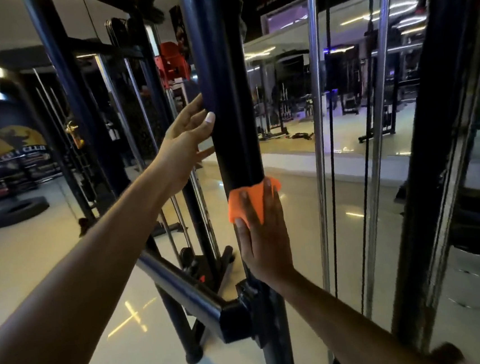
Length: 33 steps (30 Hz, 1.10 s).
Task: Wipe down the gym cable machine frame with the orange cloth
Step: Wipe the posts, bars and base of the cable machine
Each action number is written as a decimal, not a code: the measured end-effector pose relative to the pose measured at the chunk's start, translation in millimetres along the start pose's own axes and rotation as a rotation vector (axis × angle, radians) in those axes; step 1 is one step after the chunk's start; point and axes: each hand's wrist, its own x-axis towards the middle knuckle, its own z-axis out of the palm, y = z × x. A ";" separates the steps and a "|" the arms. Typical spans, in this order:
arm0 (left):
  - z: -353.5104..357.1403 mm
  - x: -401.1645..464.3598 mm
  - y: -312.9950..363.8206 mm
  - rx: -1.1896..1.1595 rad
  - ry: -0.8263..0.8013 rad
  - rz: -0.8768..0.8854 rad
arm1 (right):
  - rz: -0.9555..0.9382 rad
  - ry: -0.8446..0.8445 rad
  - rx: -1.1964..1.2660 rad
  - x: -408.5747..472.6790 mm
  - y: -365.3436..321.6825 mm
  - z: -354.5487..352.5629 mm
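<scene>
The right hand (263, 238) lies flat against the black upright post (226, 95) of the cable machine, fingers spread and pressing the orange cloth (249, 200) onto the front of the post, the cloth partly wrapped round it. The left hand (184, 146) is open and set on the same post, higher up and on its left side, the fingers curling round the edge as a brace; the two hands are apart, cloth only under the right one. Below the right hand a black crossbar (181, 287) joins the post at a bracket (245, 313). To the right of the post stand chrome guide rods (319, 115) and thin black cables (334, 187), none of them touched by the cloth now. How much of the frame is already wiped cannot be told from the surface: the post looks evenly dark and glossy above and below the cloth. My judgement is that the work is mid-way on this one upright, with the crossbar, rods and far uprights left. Behind the post runs a large wall mirror (356, 97); the pale glossy floor (49, 259) carries a tyre (18, 210) far to the left
</scene>
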 end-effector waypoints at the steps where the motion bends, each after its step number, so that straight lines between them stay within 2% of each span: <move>1: 2.4 -3.9 -4.1 -0.001 0.010 -0.017 | -0.005 -0.011 0.008 2.8 -0.4 -0.2; 7: 14.9 -25.9 -28.6 -0.007 0.091 -0.131 | -0.028 0.064 0.107 66.9 -22.0 -24.8; 14: 23.6 -40.5 -38.8 0.011 0.110 -0.205 | -0.021 -0.069 0.109 -29.3 16.9 5.9; 22: 31.3 -40.8 -35.8 -0.010 0.165 -0.249 | -0.030 0.038 0.194 47.2 -9.0 -19.1; 24: 31.7 -42.8 -41.8 -0.018 0.147 -0.249 | -0.033 0.030 0.154 16.2 0.9 -8.8; 27: 31.2 -47.4 -50.0 -0.023 0.115 -0.239 | 0.009 -0.101 0.114 -64.1 23.5 10.2; 29: 30.7 -49.4 -54.1 -0.022 0.092 -0.221 | 0.048 -0.152 0.139 -87.1 29.9 17.0; 33: 28.8 -49.4 -56.9 -0.044 0.082 -0.191 | 0.065 -0.028 0.168 -31.3 1.3 5.9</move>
